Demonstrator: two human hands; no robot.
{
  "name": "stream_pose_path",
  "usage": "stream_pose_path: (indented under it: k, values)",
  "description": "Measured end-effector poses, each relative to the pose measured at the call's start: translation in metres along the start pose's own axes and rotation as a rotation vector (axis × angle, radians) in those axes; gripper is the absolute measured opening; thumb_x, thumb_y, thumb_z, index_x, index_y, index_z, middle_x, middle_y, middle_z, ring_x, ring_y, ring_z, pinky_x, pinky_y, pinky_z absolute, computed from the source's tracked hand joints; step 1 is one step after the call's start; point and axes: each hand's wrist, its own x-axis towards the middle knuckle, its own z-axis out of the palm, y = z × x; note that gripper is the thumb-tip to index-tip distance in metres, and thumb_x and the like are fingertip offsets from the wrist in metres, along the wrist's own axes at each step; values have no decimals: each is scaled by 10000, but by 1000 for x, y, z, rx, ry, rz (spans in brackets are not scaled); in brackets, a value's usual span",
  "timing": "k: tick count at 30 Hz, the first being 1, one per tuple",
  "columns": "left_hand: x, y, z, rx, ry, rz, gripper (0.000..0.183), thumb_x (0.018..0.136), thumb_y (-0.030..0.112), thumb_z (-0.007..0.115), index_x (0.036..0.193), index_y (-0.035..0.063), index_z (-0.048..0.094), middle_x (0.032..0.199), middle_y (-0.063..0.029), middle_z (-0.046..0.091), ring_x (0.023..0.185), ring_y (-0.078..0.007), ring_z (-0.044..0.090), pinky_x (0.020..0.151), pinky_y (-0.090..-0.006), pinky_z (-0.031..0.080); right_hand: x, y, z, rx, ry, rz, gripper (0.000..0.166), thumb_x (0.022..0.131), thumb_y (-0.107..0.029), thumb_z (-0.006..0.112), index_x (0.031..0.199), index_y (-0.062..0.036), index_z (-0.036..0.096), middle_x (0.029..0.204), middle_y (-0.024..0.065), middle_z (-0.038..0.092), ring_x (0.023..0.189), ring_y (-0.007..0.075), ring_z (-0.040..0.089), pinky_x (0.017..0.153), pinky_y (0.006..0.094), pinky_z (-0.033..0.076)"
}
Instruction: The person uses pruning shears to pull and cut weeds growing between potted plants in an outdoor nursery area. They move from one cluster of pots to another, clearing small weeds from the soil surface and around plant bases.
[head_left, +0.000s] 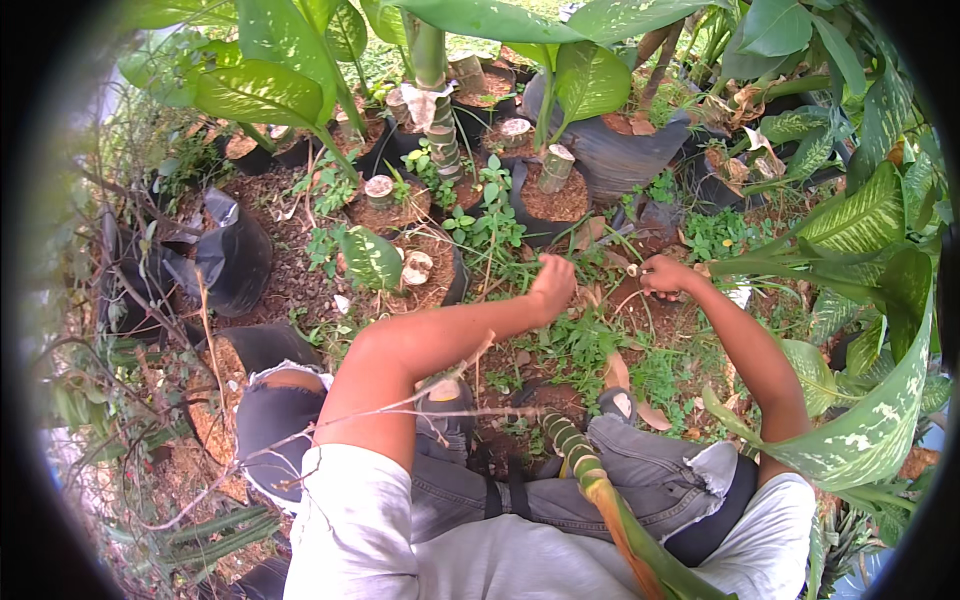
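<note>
My left hand (553, 289) is over weeds and grass on the soil, its fingers curled; whether it grips any stem cannot be seen. To its right, my right hand (664, 276) has bent fingers beside a small pale round piece (632, 270), perhaps a cut stem end; its grip is unclear. Green weeds (581, 341) grow between and below the hands. Beyond them stands a black grow bag (525, 196) holding a cut stem stump (556, 168). Left of my left hand, another bag has a cut stump (417, 268) and a variegated leaf (373, 259).
A thick ringed plant stem (592, 480) leans across my lap. Thin bare branches (420, 411) cross over my left arm. Large dieffenbachia leaves (847, 442) crowd the right side. A folded black bag (240, 255) lies at the left; more potted stumps (379, 191) stand ahead.
</note>
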Motion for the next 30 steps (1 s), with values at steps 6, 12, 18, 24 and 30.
stream_pose_path:
  k: [6,12,18,24,30]
  values:
    - [-35,-78,60,-180,-18,-388,568,859,313,530,1328,46,353,1346,-173,368,1232,-316,389,1038,-401,281,7,-10,4,-88,-29,-39,335,816,-138,519,1078,71,532,747,99,649,449,153,537,356,312,428]
    - [-44,-96,52,-623,-189,-441,232,806,163,564,1006,74,640,963,-129,655,899,-276,647,788,-362,483,2,-45,18,-149,-99,-119,299,822,-103,493,1053,78,553,745,105,653,433,155,532,349,307,436]
    - [-34,-39,68,-1219,-82,-915,236,861,167,501,937,19,669,892,-189,661,879,-326,646,745,-404,521,7,-72,45,-106,-141,-216,390,823,-57,487,1198,52,499,731,87,653,464,134,567,358,288,450]
    - [-29,2,106,-1945,270,-1242,336,931,257,450,855,2,655,677,-128,609,624,-249,566,632,-392,426,28,-84,63,26,-146,-238,363,850,-38,521,1194,74,489,736,90,649,472,138,589,332,283,446]
    - [-16,11,112,-1950,404,-1224,315,904,234,453,835,19,673,703,-134,627,677,-271,593,679,-376,442,32,-104,67,157,-143,-240,370,859,-38,510,1209,73,467,812,106,648,480,166,597,352,290,483]
